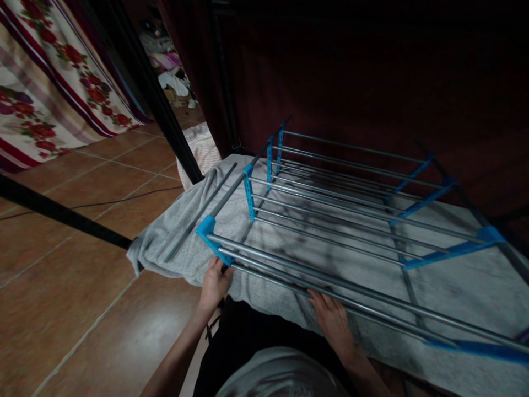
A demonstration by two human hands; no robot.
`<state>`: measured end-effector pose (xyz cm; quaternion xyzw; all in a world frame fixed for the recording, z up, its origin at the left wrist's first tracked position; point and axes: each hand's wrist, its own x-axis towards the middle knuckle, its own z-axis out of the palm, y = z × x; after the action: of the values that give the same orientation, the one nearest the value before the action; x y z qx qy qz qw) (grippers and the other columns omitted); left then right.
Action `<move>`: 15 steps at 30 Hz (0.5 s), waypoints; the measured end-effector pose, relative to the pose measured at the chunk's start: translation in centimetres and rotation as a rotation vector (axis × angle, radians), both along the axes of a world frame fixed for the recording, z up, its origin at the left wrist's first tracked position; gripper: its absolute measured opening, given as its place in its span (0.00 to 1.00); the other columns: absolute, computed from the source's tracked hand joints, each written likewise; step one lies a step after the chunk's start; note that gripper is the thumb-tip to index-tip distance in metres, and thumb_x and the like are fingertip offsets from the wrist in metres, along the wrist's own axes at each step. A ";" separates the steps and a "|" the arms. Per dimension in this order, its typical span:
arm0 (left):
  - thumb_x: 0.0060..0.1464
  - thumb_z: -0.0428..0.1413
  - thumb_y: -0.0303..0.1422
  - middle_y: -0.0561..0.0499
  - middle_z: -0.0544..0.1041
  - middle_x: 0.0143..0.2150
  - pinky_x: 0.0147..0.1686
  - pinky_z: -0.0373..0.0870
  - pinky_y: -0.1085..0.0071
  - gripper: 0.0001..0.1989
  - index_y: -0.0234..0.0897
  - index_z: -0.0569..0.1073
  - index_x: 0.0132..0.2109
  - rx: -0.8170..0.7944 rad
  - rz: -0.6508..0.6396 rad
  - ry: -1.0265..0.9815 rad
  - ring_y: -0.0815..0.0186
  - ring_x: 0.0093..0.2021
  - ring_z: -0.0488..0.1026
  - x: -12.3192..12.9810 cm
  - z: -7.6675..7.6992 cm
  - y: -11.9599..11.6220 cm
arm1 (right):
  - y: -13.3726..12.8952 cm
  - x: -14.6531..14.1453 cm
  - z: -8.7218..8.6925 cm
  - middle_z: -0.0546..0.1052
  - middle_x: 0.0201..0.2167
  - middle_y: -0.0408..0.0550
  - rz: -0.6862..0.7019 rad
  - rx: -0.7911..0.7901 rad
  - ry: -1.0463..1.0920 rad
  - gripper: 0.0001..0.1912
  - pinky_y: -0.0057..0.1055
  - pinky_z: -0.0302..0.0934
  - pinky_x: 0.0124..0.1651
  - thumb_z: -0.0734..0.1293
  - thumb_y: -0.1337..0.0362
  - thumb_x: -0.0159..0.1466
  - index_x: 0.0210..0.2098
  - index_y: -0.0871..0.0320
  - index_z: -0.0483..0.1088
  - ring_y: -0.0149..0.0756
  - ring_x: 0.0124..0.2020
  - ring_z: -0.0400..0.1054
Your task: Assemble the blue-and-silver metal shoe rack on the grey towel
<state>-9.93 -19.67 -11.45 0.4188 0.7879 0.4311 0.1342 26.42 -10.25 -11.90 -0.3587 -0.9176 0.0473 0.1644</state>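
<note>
Both hands (215, 282) (332, 317) apart, perhaps half-curled

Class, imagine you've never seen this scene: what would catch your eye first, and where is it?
Probably the big metal rack with bright blue brackets, spread across the grey cloth at centre and right. Next, the bare hands at its near edge: the left hand by the nearest left bracket, the right hand at the near bars. The flowered fabric stands out at upper left.

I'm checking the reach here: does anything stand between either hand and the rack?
Nothing visible does: the left hand is at the near blue corner, the right hand at the lowest front rod.
</note>
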 end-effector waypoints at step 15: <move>0.53 0.53 0.38 0.43 0.75 0.44 0.52 0.73 0.55 0.10 0.38 0.74 0.37 0.003 0.009 0.011 0.54 0.46 0.74 0.7 0.7 0.3 | 0.4 0.0 -0.4 0.80 0.49 0.46 0.004 -0.058 0.049 0.20 0.43 0.71 0.51 0.62 0.69 0.70 0.58 0.45 0.70 0.42 0.47 0.76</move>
<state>-9.26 -19.39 -10.80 0.4178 0.7900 0.4304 0.1272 26.45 -9.83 -12.25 -0.3604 -0.9123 0.0828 0.1762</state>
